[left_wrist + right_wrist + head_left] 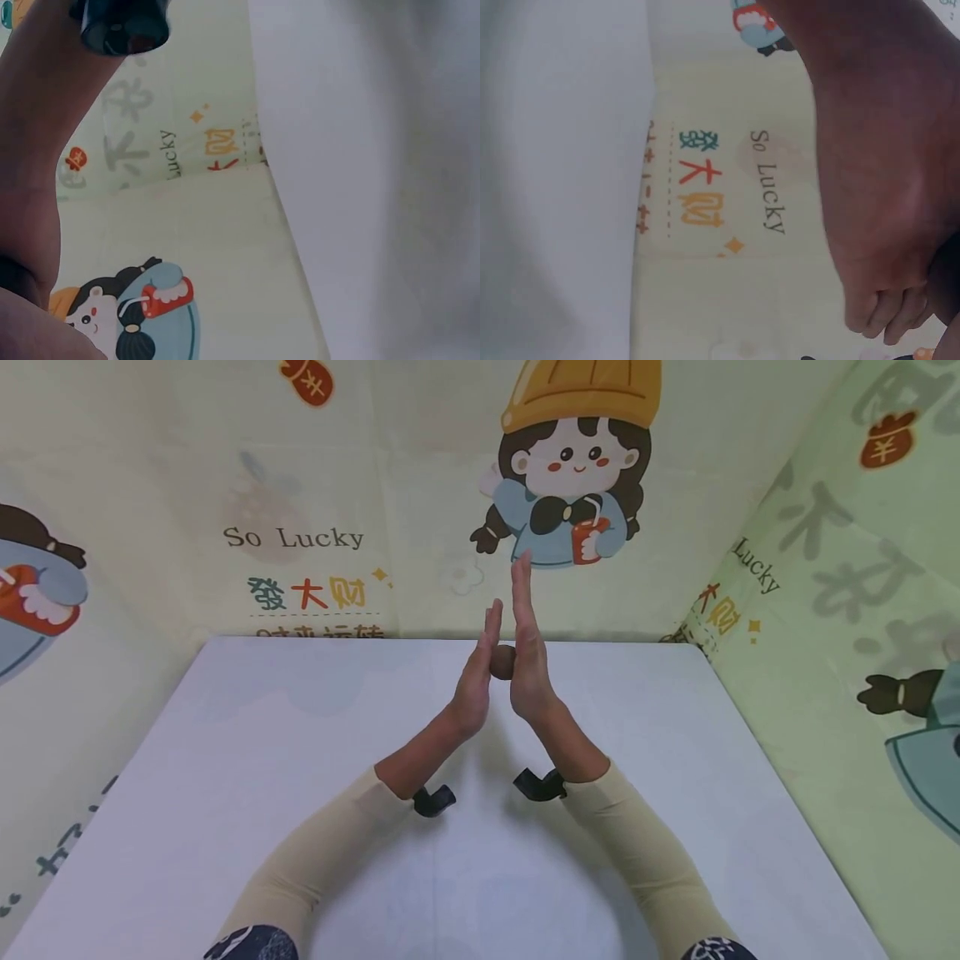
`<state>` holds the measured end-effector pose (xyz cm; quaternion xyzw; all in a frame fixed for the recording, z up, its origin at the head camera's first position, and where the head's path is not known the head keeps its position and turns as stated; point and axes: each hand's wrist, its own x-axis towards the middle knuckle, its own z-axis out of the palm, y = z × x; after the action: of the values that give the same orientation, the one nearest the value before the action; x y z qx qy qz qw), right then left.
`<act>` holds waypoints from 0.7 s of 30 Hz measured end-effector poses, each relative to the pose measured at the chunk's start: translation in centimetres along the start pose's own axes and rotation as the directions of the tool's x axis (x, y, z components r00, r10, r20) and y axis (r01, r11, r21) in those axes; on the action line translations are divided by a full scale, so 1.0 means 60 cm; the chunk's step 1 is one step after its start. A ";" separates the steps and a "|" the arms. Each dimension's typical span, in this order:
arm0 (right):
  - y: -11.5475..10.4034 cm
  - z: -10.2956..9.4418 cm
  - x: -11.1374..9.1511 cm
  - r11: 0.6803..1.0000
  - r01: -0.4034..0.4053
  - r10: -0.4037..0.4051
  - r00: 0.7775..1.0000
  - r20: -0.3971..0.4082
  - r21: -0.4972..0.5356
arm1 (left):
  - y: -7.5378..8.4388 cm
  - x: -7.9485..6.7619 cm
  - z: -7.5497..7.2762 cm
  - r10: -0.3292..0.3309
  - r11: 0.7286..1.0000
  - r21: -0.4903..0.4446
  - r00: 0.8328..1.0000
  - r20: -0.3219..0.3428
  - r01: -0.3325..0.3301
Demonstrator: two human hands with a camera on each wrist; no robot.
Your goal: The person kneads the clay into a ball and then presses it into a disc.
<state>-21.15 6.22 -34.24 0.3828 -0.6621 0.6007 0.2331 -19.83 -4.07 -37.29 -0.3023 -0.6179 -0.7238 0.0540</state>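
A small dark brown ball (502, 662) sits between two facing palms in the head view. My left hand (474, 681) touches its left side, and my right hand (529, 668) presses against its right side. Fingers on both hands are straight and point up and forward. The right fingertips reach higher than the left ones. Only a dark part of the ball (13, 276) appears at the edge of the left wrist view. Another dark slice of the ball (946, 274) shows at the right edge of the right wrist view.
Below the hands lies a white table (435, 877), with the arms' shadows on it. Patterned cloth walls (427, 485) with cartoon prints stand behind and at both sides. Black wrist devices (540, 785) stick out inward under both forearms, which wear cream sleeves (337, 827).
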 end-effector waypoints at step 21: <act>-0.019 0.040 -0.009 0.995 0.082 -0.081 0.997 0.015 -0.051 | 0.023 0.036 -0.031 -0.040 0.994 -0.101 0.998 -0.039 0.035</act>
<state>-19.58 4.04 -34.38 0.4073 -0.6626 0.5709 0.2628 -21.64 -5.47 -35.11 -0.2780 -0.5852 -0.7608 0.0379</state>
